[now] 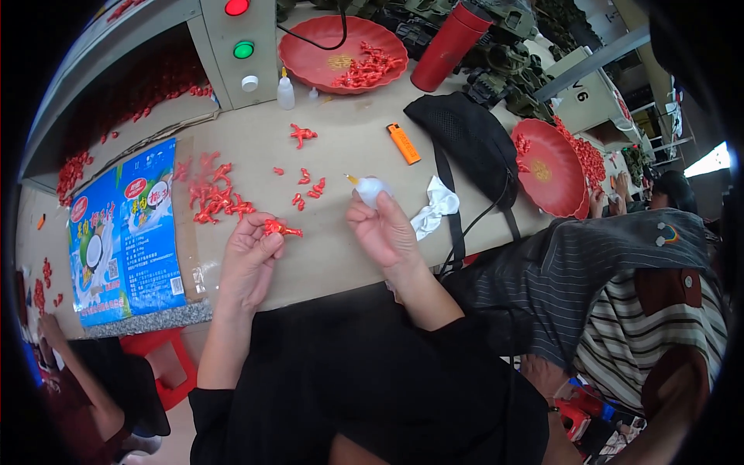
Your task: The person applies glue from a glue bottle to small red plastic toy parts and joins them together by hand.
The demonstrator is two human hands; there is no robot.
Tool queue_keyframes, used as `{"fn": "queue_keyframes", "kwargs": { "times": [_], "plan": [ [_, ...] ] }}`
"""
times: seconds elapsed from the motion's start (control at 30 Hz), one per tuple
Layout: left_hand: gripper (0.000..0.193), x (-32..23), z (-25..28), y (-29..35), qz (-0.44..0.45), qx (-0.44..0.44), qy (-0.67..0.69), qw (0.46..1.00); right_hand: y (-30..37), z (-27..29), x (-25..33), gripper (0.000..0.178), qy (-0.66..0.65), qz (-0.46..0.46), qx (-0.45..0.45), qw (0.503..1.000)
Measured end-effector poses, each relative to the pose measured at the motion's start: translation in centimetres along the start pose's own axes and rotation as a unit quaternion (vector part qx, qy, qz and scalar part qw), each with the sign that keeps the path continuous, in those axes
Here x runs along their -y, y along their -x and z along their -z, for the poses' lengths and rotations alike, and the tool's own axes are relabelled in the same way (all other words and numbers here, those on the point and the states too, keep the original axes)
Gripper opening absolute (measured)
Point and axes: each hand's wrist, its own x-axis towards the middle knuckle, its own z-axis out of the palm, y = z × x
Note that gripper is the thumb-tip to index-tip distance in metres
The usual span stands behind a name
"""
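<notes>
Pinched between the thumb and fingers of my left hand (252, 260) is a small shiny red plastic figure (288, 229), its free end pointing right. My right hand (385, 232) grips a small white squeeze bottle (373, 191) with a yellow nozzle that tilts up and to the left. A gap separates the nozzle from the figure. Beyond my hands lie a few loose red pieces (316, 187) and one larger red figure (302, 136). To the left of them, several red figures (217, 194) lie in a loose pile.
Behind stand a red scalloped tray (298, 58) of red parts, another white bottle (286, 93) and a red flask (451, 46). An orange lighter (404, 144), black cap (469, 143) and crumpled tissue (436, 208) lie rightward. A blue printed cardboard sheet (128, 240) lies left. A co-worker's striped sleeve (535, 271) is close.
</notes>
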Motion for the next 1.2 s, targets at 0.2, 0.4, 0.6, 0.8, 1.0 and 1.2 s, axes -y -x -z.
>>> {"fn": "queue_keyframes", "kwargs": {
  "times": [0.2, 0.4, 0.6, 0.8, 1.0, 1.2],
  "plan": [
    [0.023, 0.6, -0.9, -1.1, 0.007, 0.007, -0.005, 1.000, 0.3, 1.1, 0.3, 0.026, -0.048, -0.009, -0.016, 0.999],
    [0.028, 0.8, -1.4, -0.5, 0.004, 0.014, -0.002, 1.000, 0.7, 0.6, 0.1, 0.028, -0.042, -0.031, -0.033, 0.998],
    [0.029, 1.2, -0.3, -0.3, -0.026, 0.034, -0.012, 0.999, 0.7, 0.7, -0.4, 0.023, -0.019, -0.025, -0.051, 0.998],
    [0.025, 0.6, -0.4, -0.5, 0.017, -0.007, 0.053, 0.998, 0.7, 0.5, -0.7, 0.022, -0.018, -0.026, -0.039, 0.999],
    [0.024, -1.2, -2.8, -2.6, -0.003, -0.040, 0.008, 0.999, 0.5, 0.5, -0.6, 0.021, 0.002, -0.031, -0.039, 0.999],
    [0.030, -2.7, -4.0, -4.2, -0.059, -0.021, -0.021, 0.998, 0.2, 1.0, -0.4, 0.020, 0.002, -0.037, -0.038, 0.999]
  ]
}}
